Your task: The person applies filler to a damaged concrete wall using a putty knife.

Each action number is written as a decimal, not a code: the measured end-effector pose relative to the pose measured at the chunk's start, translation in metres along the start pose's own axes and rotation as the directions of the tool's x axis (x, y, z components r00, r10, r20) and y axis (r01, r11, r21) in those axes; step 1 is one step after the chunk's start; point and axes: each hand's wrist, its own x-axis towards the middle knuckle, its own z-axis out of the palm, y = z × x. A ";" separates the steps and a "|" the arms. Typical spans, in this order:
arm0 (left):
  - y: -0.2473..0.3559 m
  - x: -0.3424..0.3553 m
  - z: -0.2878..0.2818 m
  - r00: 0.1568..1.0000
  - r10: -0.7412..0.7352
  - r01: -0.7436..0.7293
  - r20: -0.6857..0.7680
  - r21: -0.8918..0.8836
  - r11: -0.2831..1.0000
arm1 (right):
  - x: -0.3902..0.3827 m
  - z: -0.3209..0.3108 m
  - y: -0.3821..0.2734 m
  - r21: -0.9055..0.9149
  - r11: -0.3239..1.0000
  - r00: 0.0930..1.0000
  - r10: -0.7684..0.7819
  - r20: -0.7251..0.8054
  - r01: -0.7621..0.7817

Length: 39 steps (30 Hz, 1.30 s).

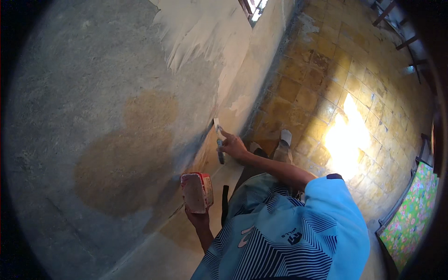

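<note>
From below, my left hand (197, 218) grips a red rectangular tub (208, 189), its rim smeared and a pale greyish-pink paste filling the top. My right hand (234, 146) is closed round the handle of a slim putty knife (216, 122), index finger stretched along it. Its pale flat end is at the wall (200, 102); whether it touches cannot be made out. A pale coat (205, 32) with ragged, streaked edges covers the upper part of the wall, while bare grey cement shows on the left. The knife's dark handle end sticks out below my fingers.
Yellowish, worn floor tiles (303, 88) run along the wall's foot, with a bright sun patch (347, 133). A small window (254, 9) opens at the top. Flowered green cloth (410, 214) hangs on a frame at the right; dark wooden bars (385, 14) stand farther off.
</note>
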 end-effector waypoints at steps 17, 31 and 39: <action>-0.005 0.004 -0.002 1.000 0.017 -0.017 -0.004 -0.023 1.000 | 0.076 -0.032 0.016 -0.038 0.999 0.957 -0.005 -0.289 -0.006; -0.007 -0.004 -0.016 0.992 0.019 -0.029 -0.124 -0.076 0.997 | 0.177 -0.216 -0.018 -0.211 0.977 0.870 -0.143 -0.472 0.046; -0.014 -0.010 0.000 0.992 0.115 -0.101 -0.042 0.255 0.962 | 0.157 -0.135 0.001 -0.392 0.920 0.956 -0.123 -0.264 0.010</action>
